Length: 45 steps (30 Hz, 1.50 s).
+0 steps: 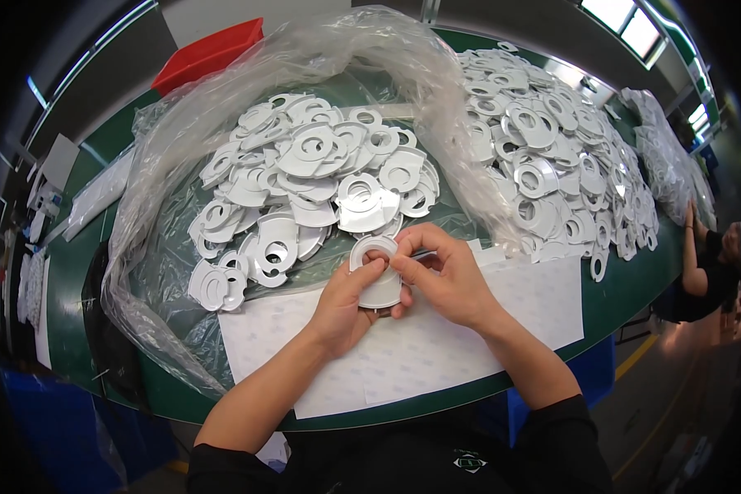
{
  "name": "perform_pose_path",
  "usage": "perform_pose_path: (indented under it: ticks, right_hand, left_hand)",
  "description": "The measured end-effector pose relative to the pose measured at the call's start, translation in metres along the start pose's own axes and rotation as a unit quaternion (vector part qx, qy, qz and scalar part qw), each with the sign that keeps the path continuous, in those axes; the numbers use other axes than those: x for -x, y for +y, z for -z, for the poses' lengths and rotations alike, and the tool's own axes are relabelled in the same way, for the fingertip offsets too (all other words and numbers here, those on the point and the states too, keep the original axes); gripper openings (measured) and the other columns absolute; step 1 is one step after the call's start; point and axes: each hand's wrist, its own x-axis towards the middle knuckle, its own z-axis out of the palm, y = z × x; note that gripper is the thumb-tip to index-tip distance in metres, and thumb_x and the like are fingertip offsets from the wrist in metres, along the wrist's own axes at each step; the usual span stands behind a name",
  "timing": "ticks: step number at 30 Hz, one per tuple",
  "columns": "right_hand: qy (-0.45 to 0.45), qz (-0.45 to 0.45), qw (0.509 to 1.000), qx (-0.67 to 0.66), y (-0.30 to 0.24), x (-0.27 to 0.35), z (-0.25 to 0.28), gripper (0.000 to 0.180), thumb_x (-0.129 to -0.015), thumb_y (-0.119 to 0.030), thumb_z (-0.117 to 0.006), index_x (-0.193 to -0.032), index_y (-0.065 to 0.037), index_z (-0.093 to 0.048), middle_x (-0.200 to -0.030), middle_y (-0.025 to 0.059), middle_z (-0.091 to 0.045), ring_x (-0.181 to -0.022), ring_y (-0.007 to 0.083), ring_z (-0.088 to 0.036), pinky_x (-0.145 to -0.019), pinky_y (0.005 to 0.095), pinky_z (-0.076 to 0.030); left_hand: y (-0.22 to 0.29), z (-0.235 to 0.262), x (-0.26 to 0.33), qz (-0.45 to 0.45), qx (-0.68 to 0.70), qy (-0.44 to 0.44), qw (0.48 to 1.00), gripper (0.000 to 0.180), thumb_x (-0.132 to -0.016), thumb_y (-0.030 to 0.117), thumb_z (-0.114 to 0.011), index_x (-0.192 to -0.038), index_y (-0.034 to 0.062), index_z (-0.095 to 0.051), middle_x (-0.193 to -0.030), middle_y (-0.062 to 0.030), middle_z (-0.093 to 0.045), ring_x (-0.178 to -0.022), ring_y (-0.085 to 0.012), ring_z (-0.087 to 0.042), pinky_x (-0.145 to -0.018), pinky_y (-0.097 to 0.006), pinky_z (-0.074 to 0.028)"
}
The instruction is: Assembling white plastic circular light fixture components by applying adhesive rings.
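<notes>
Between my hands is a white plastic part (379,293) with a round ring opening at its upper end. My left hand (347,303) grips it from the left, thumb across the front by the opening and fingertips showing below its lower edge. My right hand (440,276) is at the ring's right rim, thumb and forefinger pinched together there; whether something small is between them I cannot make out. Just beyond lies a heap of similar white ring-shaped parts (313,144) in an opened clear plastic bag (169,156). White paper sheets (477,329) lie under my hands.
A second, larger pile of white parts (552,140) covers the right side of the green table (305,423). A red bin (208,56) stands at the far left, and more clear plastic (667,152) at the far right. Another person (708,267) works beyond the table's right edge.
</notes>
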Motion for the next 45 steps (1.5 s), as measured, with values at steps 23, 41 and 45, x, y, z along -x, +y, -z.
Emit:
perform_pose_path:
  ticks: [23,41,45]
  right_hand:
    - [0.063,-0.051,0.997,-0.008,-0.008,-0.003,-0.004,0.015,-0.081,-0.001,-0.057,-0.091,0.01,-0.059,-0.069,0.0099,-0.06,-0.051,0.0162,-0.062,-0.043,0.0272,-0.051]
    - [0.167,0.036,0.911,0.376,-0.012,0.002,-0.014,0.042,-0.065,-0.031,-0.079,-0.067,-0.004,-0.047,-0.059,0.0038,-0.049,-0.05,0.0182,-0.051,-0.044,0.0336,-0.039]
    - [0.133,0.109,0.867,0.467,-0.013,0.004,-0.011,0.041,-0.063,-0.032,-0.08,-0.068,-0.003,-0.05,-0.068,0.0066,-0.054,-0.062,0.0215,-0.055,-0.052,0.0351,-0.042]
  left_hand:
    - [-0.002,-0.004,0.001,-0.014,-0.053,-0.011,0.998,0.024,-0.095,0.019,-0.043,-0.111,0.0025,-0.048,-0.091,-0.0088,-0.057,-0.075,-0.0157,-0.057,-0.058,-0.028,-0.045]
    - [-0.006,-0.006,0.005,0.011,-0.114,-0.041,0.993,0.095,-0.076,0.083,-0.003,-0.113,0.0063,-0.046,-0.088,-0.0067,-0.057,-0.07,-0.0138,-0.055,-0.057,-0.024,-0.039]
    - [0.001,-0.008,0.004,0.033,-0.083,-0.016,0.996,0.095,-0.076,0.083,-0.003,-0.111,0.006,-0.047,-0.086,-0.0074,-0.057,-0.07,-0.0154,-0.056,-0.055,-0.025,-0.04]
